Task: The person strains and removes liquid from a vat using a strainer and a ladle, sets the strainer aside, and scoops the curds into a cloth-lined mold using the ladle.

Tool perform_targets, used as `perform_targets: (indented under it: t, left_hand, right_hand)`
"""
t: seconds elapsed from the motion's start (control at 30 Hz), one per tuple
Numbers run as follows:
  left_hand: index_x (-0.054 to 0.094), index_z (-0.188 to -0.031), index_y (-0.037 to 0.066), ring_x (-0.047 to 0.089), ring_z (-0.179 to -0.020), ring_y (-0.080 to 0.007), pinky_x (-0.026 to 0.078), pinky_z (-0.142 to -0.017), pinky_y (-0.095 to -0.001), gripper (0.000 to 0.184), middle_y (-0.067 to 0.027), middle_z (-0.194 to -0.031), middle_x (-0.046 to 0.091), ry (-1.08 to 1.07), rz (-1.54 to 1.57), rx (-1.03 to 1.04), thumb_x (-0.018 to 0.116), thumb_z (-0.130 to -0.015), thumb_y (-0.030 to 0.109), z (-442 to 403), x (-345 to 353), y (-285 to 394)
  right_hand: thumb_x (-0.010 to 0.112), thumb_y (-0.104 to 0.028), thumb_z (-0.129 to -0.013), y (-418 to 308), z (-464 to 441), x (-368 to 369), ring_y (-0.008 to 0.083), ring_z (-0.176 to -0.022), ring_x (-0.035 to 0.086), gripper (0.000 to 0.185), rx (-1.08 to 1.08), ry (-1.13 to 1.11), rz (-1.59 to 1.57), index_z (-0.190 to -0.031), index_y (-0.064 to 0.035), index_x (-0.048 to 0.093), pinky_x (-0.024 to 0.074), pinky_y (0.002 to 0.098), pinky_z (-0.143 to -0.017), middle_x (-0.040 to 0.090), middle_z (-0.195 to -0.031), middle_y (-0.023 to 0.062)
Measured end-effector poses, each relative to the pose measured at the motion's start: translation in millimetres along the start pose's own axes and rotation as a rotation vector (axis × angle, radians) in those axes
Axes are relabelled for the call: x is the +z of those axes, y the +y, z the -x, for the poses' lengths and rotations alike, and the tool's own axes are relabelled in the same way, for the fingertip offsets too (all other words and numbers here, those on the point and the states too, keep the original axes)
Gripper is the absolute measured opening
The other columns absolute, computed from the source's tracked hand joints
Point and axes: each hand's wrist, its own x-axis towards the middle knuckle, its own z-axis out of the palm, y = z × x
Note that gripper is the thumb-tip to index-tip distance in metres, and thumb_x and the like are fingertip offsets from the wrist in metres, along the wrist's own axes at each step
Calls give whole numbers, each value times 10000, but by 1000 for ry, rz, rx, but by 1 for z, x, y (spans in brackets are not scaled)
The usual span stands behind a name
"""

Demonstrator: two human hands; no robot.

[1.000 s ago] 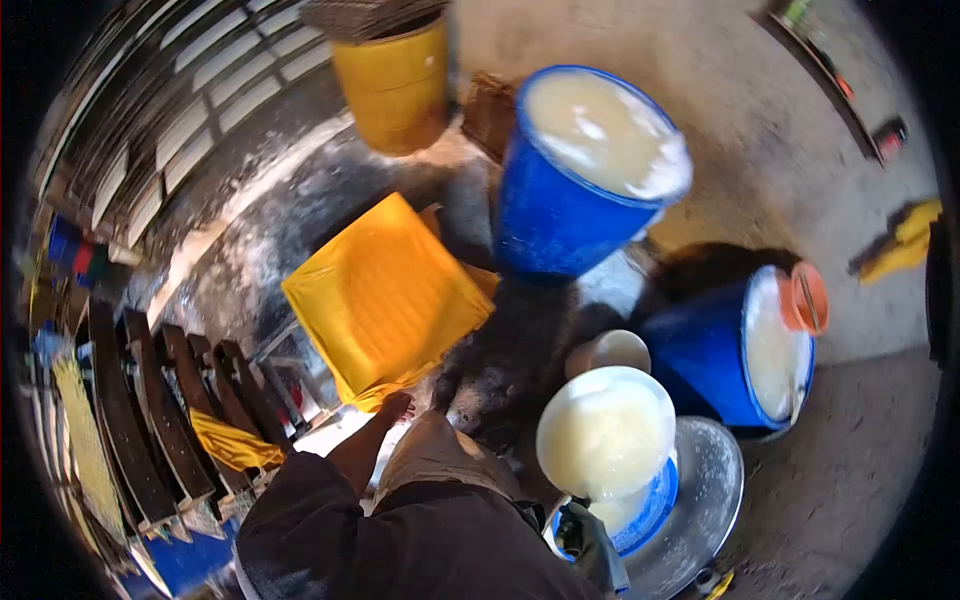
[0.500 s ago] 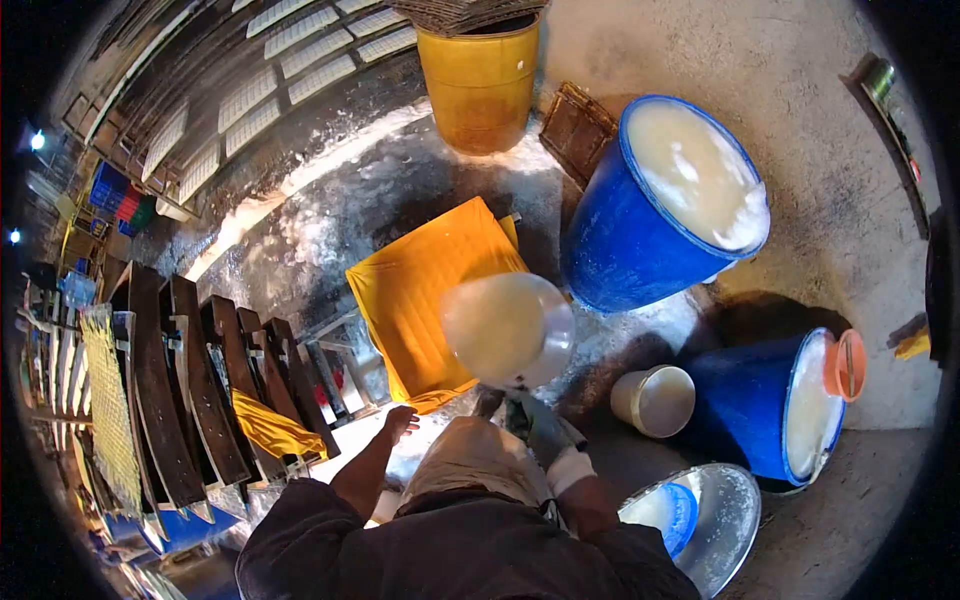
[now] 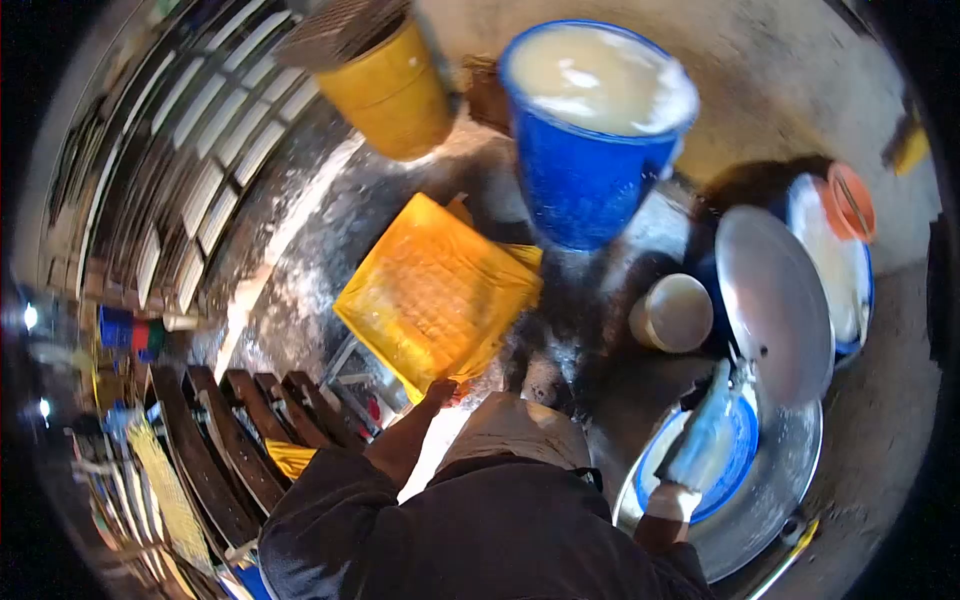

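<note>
My left hand is at the near corner of a yellow cloth, its fingers closed on the edge. The cloth covers a square frame or tray; its middle looks wet and shows a grid pattern. My right hand, in a grey-blue glove, is over a wide metal basin on the right. It grips the near rim of a round metal bowl, which is tilted up on edge. Below the glove, a blue-rimmed tub with whitish liquid sits in the basin.
A blue barrel brimming with cloudy liquid stands ahead. Another, partly hidden by the bowl, has an orange bucket on top. A cream bucket and yellow drum stand nearby. Dark wooden boards line the left.
The bowl has swung from above the yellow cloth to the right, over the basin, with my right hand. My left hand has closed on the cloth's edge. The view has turned right.
</note>
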Motion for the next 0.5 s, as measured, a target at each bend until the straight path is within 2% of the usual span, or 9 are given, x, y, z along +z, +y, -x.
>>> perform_targets:
  t: [0.07, 0.13, 0.17, 0.23, 0.3, 0.33, 0.37, 0.47, 0.5]
  left_hand:
    - [565, -1023, 117, 651, -722, -190, 488, -586, -319, 210, -72, -911, 675, 27, -154, 32, 506, -894, 273, 16, 44, 43]
    - [564, -1072, 109, 647, -778, -245, 509, -614, -375, 282, -122, -1056, 652, -102, -34, 163, 535, -890, 323, -10, 63, 41]
    - [563, -1063, 96, 643, -785, -254, 507, -637, -396, 312, -136, -1056, 636, -142, -91, 36, 510, -894, 353, -11, 84, 65]
    - [561, -1122, 113, 644, -787, -242, 523, -724, -389, 275, -102, -985, 650, -514, 85, -13, 489, -927, 294, -59, 104, 81]
    - [578, -1106, 112, 648, -784, -233, 510, -712, -366, 261, -94, -979, 652, -213, -324, 190, 502, -916, 275, 7, 184, 120]
    - [579, -1104, 111, 649, -784, -225, 504, -700, -360, 261, -89, -981, 653, -192, -443, 227, 501, -918, 276, 25, 221, 132]
    - [581, -1102, 109, 650, -784, -217, 498, -687, -353, 261, -84, -983, 655, -168, -562, 261, 500, -920, 278, 44, 258, 145]
    - [576, -1109, 91, 639, -764, -178, 474, -664, -319, 312, -66, -974, 664, -224, -718, 316, 509, -936, 342, 70, 334, 160]
    - [576, -1109, 91, 639, -764, -178, 474, -664, -319, 312, -66, -974, 664, -221, -747, 319, 509, -936, 342, 77, 355, 162]
  right_hand:
    - [621, -372, -882, 19, -3, -95, 86, -495, 453, 249, 159, 139, -21, -939, -143, 540, 398, 235, -445, 486, -653, -7]
    - [621, -312, -880, 86, -36, -192, 87, -464, 462, 204, 221, 356, -90, -944, -142, 528, 387, 231, -365, 481, -648, -3]
    - [618, -267, -876, 105, -37, -229, 94, -445, 463, 169, 238, 401, -88, -943, -142, 526, 400, 251, -360, 484, -642, 0]
    - [564, -276, -895, 181, -38, -323, 131, -408, 450, 121, 402, 494, -263, -869, -176, 501, 389, 296, -337, 458, -580, -7]
    - [530, -320, -905, 203, -17, -382, 134, -391, 433, 197, 499, 630, -271, -780, -179, 471, 368, 310, -332, 437, -547, -15]
    - [521, -313, -906, 217, -10, -408, 129, -385, 412, 212, 538, 704, -241, -765, -170, 452, 368, 300, -331, 429, -546, -11]
    - [521, -298, -904, 260, -13, -434, 126, -384, 394, 219, 352, 785, -307, -749, -173, 429, 368, 294, -326, 418, -546, -11]
    - [549, -244, -895, 278, -9, -478, 112, -416, 413, 136, 468, 1071, -181, -805, -155, 499, 375, 280, -361, 460, -578, -11]
    - [549, -244, -895, 285, -12, -488, 112, -416, 413, 136, 485, 1086, -199, -805, -155, 499, 375, 280, -361, 460, -578, -11]
